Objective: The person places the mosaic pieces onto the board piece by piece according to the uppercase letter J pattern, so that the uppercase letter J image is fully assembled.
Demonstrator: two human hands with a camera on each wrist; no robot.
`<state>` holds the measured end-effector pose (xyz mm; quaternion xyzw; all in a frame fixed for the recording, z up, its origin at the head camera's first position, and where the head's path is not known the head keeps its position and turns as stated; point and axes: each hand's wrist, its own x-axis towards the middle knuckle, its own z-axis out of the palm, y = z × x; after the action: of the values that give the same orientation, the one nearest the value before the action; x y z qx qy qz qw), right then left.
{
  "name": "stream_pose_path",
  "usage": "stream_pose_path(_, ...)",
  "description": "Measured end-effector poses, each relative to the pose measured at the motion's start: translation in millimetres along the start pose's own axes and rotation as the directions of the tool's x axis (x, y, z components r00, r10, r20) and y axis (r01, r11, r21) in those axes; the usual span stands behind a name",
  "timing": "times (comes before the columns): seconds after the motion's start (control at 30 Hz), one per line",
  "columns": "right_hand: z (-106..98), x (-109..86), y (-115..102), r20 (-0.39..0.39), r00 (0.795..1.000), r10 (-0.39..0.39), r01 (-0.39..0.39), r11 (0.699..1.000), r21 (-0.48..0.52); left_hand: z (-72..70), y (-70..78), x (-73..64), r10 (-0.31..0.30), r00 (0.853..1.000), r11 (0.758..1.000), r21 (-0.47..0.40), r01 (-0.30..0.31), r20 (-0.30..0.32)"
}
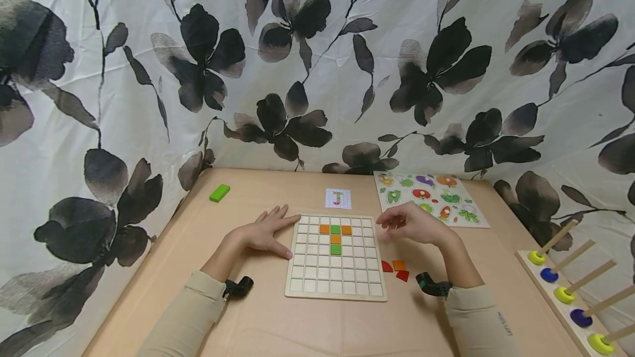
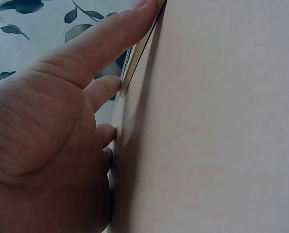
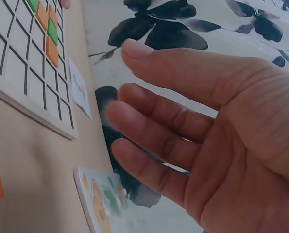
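Note:
A white gridded board [image 1: 316,272] in a light wooden frame lies on the table, with orange and green square tiles [image 1: 335,239] set in a T-like pattern in its upper rows. My left hand [image 1: 260,234] rests at the board's left edge, fingers spread, with thumb and index finger touching the frame. Beside the upper right edge my right hand [image 1: 414,223] hovers above the table; in the right wrist view its loosely bent fingers [image 3: 149,124] hold nothing. Below it lie two red pieces [image 1: 402,276] and an orange square [image 1: 399,265].
A small pattern card [image 1: 338,199] lies behind the board. At the back right is a vegetable picture board [image 1: 463,216]. A green block [image 1: 220,193] sits at the back left. On the right stands a peg rack [image 1: 550,291] with yellow and blue rings. A floral curtain hangs behind.

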<state>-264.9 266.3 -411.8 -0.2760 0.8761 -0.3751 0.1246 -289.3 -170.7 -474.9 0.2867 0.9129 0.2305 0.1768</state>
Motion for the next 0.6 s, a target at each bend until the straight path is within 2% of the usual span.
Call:
stream_pose_path(0.37,-3,-6.4,13,0.107,0.993,0.049,-0.050,0.999,0.008,0.1,1.0,0.2,0.000,1.000,1.000,-0.004,0.000,0.002)
stream_pose_path(0.6,-4,-8.8,18,0.214,0.970,0.113,-0.122,0.992,0.029,-1.2,1.7,-0.8,0.001,1.000,1.000,-0.015,-0.001,0.003)
